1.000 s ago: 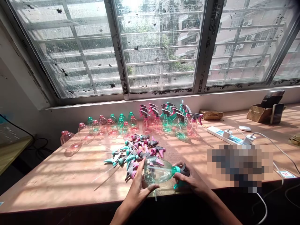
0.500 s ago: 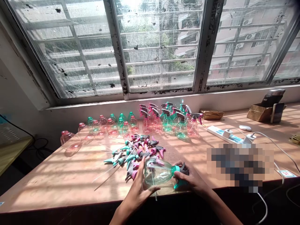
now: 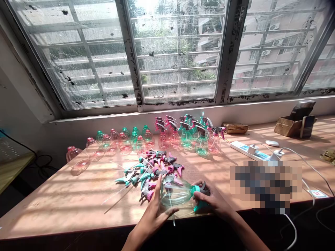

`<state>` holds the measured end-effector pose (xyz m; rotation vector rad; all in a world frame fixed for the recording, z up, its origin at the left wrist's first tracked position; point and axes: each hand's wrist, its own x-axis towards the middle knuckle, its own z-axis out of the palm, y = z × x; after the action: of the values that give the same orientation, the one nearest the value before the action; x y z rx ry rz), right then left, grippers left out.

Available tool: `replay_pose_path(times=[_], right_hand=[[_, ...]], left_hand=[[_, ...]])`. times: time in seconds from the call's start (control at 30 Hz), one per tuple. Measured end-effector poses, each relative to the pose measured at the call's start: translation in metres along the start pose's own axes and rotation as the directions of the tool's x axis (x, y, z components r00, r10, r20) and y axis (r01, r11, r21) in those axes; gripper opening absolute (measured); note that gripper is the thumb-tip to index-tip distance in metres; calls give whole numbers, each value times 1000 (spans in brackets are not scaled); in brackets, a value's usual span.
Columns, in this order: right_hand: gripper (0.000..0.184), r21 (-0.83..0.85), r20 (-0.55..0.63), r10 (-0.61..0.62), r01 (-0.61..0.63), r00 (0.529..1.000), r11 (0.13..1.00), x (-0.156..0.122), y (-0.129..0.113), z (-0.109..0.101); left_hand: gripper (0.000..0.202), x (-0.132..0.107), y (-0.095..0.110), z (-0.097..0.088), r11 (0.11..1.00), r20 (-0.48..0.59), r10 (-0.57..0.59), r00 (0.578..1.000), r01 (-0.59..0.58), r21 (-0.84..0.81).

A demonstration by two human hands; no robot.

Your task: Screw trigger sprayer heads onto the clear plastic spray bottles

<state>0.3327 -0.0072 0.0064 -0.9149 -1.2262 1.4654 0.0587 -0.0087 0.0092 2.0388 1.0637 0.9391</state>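
Observation:
A clear green spray bottle [image 3: 176, 193] lies sideways above the table's front edge. My left hand [image 3: 157, 211] is wrapped around its base end. At its neck, my right hand [image 3: 216, 200] grips the grey-and-teal spray head [image 3: 201, 206], thumb near the teal collar, which sits against the bottle mouth. Whether the collar is fully threaded cannot be seen. Just beyond my left hand lies a heap of loose spray heads [image 3: 150, 170], pink or teal with grey tops and thin tubes.
Topless pink and green bottles [image 3: 124, 144] stand at the back left. Several bottles with spray heads [image 3: 186, 137] stand beside them under the window. A power strip [image 3: 248, 151] with plugs and cables, a cardboard box [image 3: 287, 126] and a blurred-out dark item [image 3: 267, 184] occupy the right.
Both hands keep their hold on the bottle and spray head with hardly any movement. The view has shifted slightly.

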Motion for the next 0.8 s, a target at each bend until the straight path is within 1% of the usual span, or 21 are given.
replay_pose_path(times=[0.07,0.17,0.37,0.43,0.57,0.67,0.8], right_hand=[[50,-12,-3,-3,3,1000,1000,0,0,0],[50,-34,-34,-22,21,999,999,0,-2,1],[50,-37,-54,-30,28,998,999,-1,-2,1],[50,-30,-48,-29,28,998,999,-2,-1,0],[49,-8,-24,-21,21,999,1000,-2,-1,0],[49,-5,-19,-19,19,1000,1000,-2,-1,1],[52,-13,-50,-18,17,999,1000,-1,-2,1]], left_hand=[[104,-1,-3,0,1000,6,-7,1000,7,-7],[100,0,-7,1,1000,2,19,1000,-19,-10],[93,1,-6,2,999,-13,34,999,-34,-5],[96,0,-5,2,1000,-4,12,1000,-12,0],[111,0,-5,1,999,2,-23,1000,23,25],[107,0,-4,1,1000,6,2,1000,-2,27],[101,1,-2,1,998,-4,47,999,-47,33]])
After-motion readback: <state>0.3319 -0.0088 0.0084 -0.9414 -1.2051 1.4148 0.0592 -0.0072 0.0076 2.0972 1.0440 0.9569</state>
